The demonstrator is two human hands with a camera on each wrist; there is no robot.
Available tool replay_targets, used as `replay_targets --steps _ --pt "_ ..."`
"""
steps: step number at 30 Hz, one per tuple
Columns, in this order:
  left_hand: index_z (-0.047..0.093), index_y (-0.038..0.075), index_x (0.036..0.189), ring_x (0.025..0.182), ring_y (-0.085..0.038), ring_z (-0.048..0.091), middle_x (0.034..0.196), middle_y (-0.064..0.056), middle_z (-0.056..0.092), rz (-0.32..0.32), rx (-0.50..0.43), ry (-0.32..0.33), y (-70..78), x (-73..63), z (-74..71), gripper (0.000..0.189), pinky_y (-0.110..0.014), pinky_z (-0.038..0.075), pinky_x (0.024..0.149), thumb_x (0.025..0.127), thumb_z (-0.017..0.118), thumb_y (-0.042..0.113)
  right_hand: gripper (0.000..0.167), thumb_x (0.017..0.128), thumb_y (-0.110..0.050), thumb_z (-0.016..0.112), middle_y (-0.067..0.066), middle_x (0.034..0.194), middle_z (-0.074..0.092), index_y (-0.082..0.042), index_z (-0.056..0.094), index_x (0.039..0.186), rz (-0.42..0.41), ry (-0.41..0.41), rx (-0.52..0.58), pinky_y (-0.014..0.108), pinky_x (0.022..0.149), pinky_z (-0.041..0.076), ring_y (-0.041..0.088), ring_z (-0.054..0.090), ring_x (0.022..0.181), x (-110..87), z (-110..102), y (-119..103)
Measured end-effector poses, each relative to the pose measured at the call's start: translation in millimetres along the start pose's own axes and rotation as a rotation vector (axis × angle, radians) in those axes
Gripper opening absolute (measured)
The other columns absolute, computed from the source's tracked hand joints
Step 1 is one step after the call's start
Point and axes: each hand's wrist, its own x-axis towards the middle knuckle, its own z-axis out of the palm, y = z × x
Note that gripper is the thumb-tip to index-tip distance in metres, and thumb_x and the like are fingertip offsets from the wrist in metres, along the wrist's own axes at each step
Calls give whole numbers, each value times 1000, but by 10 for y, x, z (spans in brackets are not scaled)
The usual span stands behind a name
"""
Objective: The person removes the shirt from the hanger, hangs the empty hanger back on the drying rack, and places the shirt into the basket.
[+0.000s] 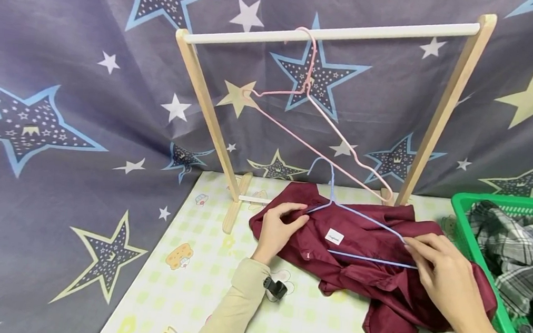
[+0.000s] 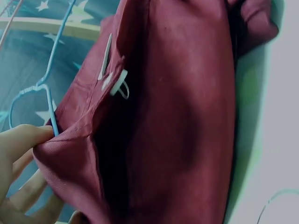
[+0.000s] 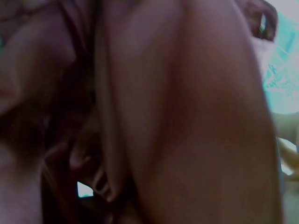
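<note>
Between both hands (image 1: 276, 231) (image 1: 447, 280), blue hanger (image 1: 372, 259)

There is room to pass over the pale checked tabletop (image 1: 160, 294) left of the dark-red cloth shirt (image 1: 369, 241). At the shirt's right, a green plastic basket (image 1: 515, 202) stands in the way; behind it, a squared wooden post (image 1: 444, 111) and a pink triangular wire hanger (image 1: 307, 87).

Around the dark-red cloth shirt (image 1: 374, 242), the head view is bright and sharp; the teal-tinted left wrist view shows deep shadow inside it; the right wrist view is dim, blurred, with glare beside it.
</note>
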Motion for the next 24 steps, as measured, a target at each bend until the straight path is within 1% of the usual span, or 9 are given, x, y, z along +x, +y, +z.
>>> replay_targets --steps 4,7,11,13,15,19,24 --pt "77 11 107 103 -22 70 107 -6 75 24 -41 -30 -61 8 -37 23 -44 55 93 85 79 14 32 70 13 78 5 91 68 -1 76 99 4 8 -6 19 59 32 9 44 78 5 -67 32" --pt "77 8 107 101 -26 71 106 -8 75 30 -60 -44 -96 9 -63 23 -46 55 92 84 80 13 32 70 13 78 5 92 68 0 76 100 6 16 -13 20 60 32 7 44 78 0 -114 62" --pt "78 10 105 95 -24 71 103 -6 74 22 -39 -44 -140 5 -102 22 -41 57 88 84 80 14 32 71 12 78 4 92 67 -1 76 101 12 28 -26 21 59 34 2 42 77 1 -174 96" --pt "78 11 105 93 -22 70 102 -5 74 15 -22 -39 -158 3 -121 21 -38 58 86 84 80 13 32 71 11 78 4 92 67 -1 76 101 17 32 -35 22 60 35 1 42 78 7 -204 103" --pt "78 12 104 91 -20 70 101 -4 74 4 -5 -33 -176 3 -138 20 -35 58 85 84 80 12 32 71 10 78 4 91 66 -1 76 101 22 31 -53 22 61 35 3 42 78 12 -236 100" --pt "78 12 104 91 -19 69 102 -4 74 -18 4 -26 -212 2 -165 20 -31 57 84 84 79 12 33 71 12 76 7 94 67 -1 76 102 26 23 -90 23 61 34 10 44 79 14 -308 89" --pt "78 14 104 92 -19 70 102 -3 74 -38 9 -15 -260 11 -195 19 -31 57 85 85 79 16 33 72 12 75 10 95 68 0 76 102 31 23 -114 23 61 33 15 44 79 14 -383 79"
